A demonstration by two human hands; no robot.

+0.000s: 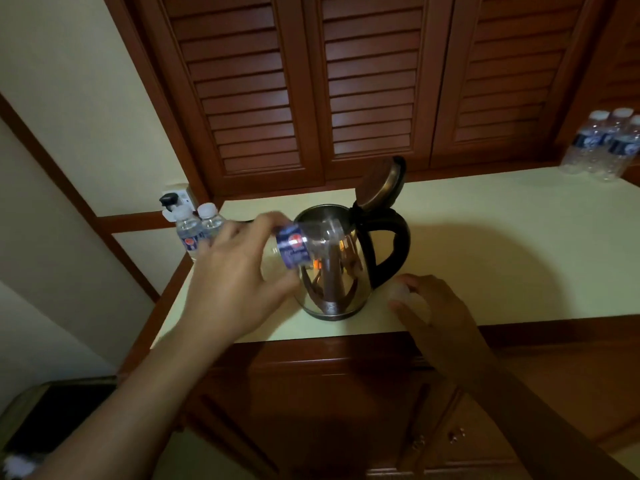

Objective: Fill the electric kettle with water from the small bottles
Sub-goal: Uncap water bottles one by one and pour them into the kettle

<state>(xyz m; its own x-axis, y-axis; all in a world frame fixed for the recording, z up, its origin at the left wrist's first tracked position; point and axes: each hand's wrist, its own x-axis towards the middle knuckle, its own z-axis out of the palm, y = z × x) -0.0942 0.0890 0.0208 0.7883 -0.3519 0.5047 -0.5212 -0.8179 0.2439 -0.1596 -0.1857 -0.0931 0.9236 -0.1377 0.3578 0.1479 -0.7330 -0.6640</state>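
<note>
A steel electric kettle [332, 285] with a black handle stands near the counter's front edge, its lid [379, 183] tipped up and open. My left hand [235, 278] grips a small clear bottle [301, 245] with a blue label, held on its side with its neck over the kettle's mouth. My right hand [436, 306] rests on the counter to the right of the kettle, curled around a small white thing that looks like a bottle cap. Two capped small bottles [199, 226] stand at the counter's left edge, partly behind my left hand.
Three more bottles [604, 143] stand at the counter's back right. A wall socket with a black plug [171, 199] is at the left. Louvred wooden doors [370, 81] rise behind the pale counter [519, 244]; wooden cabinet fronts lie below its front edge.
</note>
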